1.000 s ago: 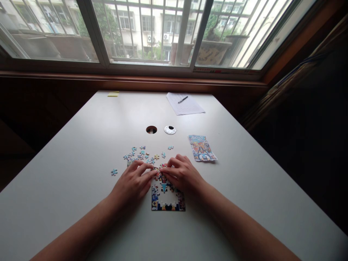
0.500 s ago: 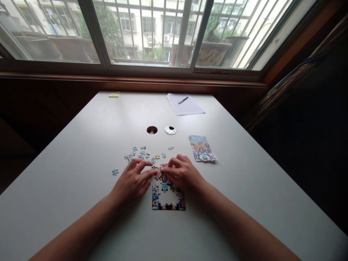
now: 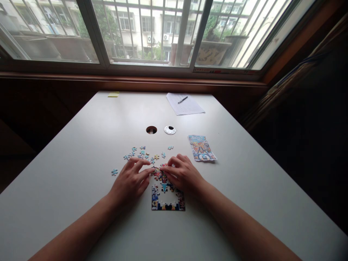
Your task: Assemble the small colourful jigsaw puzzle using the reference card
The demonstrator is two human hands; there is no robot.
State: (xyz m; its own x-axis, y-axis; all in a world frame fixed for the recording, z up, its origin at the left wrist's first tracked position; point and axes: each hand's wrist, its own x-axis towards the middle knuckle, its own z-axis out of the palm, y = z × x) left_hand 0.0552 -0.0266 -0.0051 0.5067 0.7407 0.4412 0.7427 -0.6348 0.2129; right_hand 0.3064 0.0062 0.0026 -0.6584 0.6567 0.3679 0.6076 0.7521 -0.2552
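A partly assembled jigsaw puzzle [image 3: 154, 197] lies on the white table between my hands, its lower frame joined around a gap where the table shows. My left hand [image 3: 131, 178] is at its upper left, fingers stretched and apart, one fingertip touching the colourful joined pieces [image 3: 164, 177]. From the other side, my right hand [image 3: 185, 173] bends over the puzzle with thumb and fingertips pinched at a small piece, mostly hidden beneath them. Several loose puzzle pieces [image 3: 143, 153] lie just beyond my left hand, and a single blue piece [image 3: 114, 172] rests to its left.
A picture sheet [image 3: 202, 148] lies right of my right hand. Farther back are a round table hole [image 3: 151, 130], its metal cover [image 3: 170, 129], papers [image 3: 186, 105] with a pen [image 3: 182, 100], and a yellow sticky note [image 3: 113, 94]. A barred window stands behind the table.
My left fingertips have shifted slightly left, uncovering a bit more of the puzzle's upper left part. My right hand stays almost still over the pieces.
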